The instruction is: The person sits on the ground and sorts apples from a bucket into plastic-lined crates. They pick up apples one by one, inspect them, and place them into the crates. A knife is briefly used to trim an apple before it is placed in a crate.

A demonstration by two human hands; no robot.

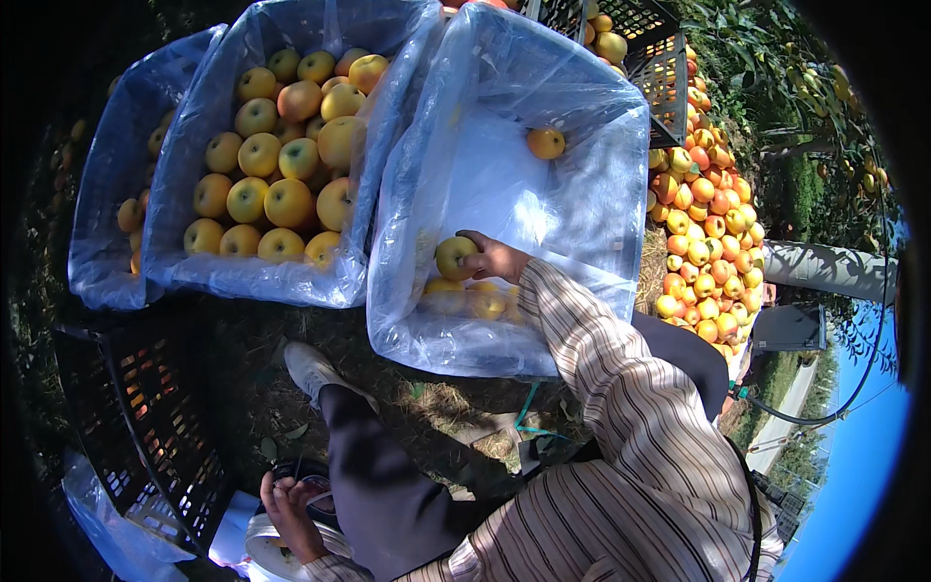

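Note:
My right hand [500, 260], in a striped sleeve, grips a yellow apple [457, 257] above the near end of a crate lined with clear plastic [465, 356]. Under that apple, several yellow apples [486, 302] lie along the near wall, partly behind the liner. One orange-yellow apple [545, 143] rests alone towards the far end. My left hand [291, 513] is low at the left, over a white bucket [273, 549], its fingers curled. Whether it holds something small is unclear.
A second lined crate [254, 284] holds stacked yellow apples; a third [102, 284] stands left of it. Black plastic crates [145, 422] stand at lower left and upper right. A large apple pile [705, 233] lies at right. My shoe [313, 371] is on the leaf-strewn ground.

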